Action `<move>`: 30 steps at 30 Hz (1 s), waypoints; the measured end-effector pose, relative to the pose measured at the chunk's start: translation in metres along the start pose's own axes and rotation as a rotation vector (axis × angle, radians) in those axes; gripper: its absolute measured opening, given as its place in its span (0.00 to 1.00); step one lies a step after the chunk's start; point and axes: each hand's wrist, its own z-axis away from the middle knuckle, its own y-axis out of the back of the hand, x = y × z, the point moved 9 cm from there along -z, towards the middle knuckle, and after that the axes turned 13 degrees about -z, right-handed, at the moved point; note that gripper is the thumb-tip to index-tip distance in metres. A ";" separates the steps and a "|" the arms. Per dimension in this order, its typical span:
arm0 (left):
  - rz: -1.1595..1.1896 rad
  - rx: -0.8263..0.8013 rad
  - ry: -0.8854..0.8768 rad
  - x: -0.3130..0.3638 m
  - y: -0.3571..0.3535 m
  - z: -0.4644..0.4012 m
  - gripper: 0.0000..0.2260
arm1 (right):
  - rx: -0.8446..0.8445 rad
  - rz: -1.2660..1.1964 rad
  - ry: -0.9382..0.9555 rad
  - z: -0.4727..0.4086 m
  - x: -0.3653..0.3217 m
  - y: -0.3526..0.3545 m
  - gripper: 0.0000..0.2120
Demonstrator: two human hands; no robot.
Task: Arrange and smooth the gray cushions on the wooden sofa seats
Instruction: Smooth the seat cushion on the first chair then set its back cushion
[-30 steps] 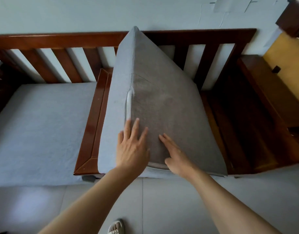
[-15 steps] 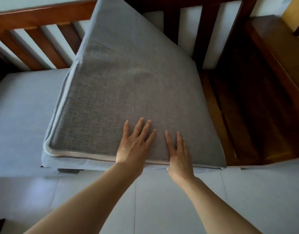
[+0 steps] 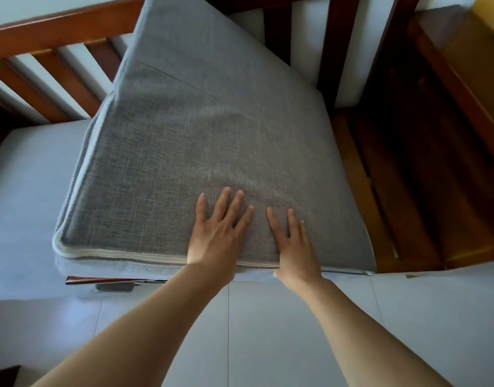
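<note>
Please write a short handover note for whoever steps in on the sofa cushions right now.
Left hand and right hand: both flat, fingers straight, pressing the near edge of the tilted cushion.
That cushion lies skewed, its far end raised against the backrest, its left side overlapping the left cushion, which lies flat on its seat.
The right seat is bare wood.
Left to do: square the tilted cushion onto its seat and smooth it.

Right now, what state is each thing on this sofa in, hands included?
Dark gray cushion: askew, overlapping the left cushion, far end propped against the backrest.
Light gray cushion: flat on the left seat.
Right seat: bare wood.
Left hand: flat on the dark cushion.
Right hand: flat beside it.
</note>
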 end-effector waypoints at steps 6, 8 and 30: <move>0.180 -0.029 -0.055 -0.009 0.015 -0.004 0.35 | -0.244 -0.245 -0.112 -0.002 -0.001 0.011 0.44; 0.186 -0.052 -0.057 -0.015 0.018 -0.009 0.33 | -0.253 -0.267 -0.107 -0.007 -0.009 0.016 0.39; 0.149 0.014 0.064 -0.162 0.057 -0.193 0.30 | -0.151 -0.354 -0.003 -0.223 -0.090 0.103 0.36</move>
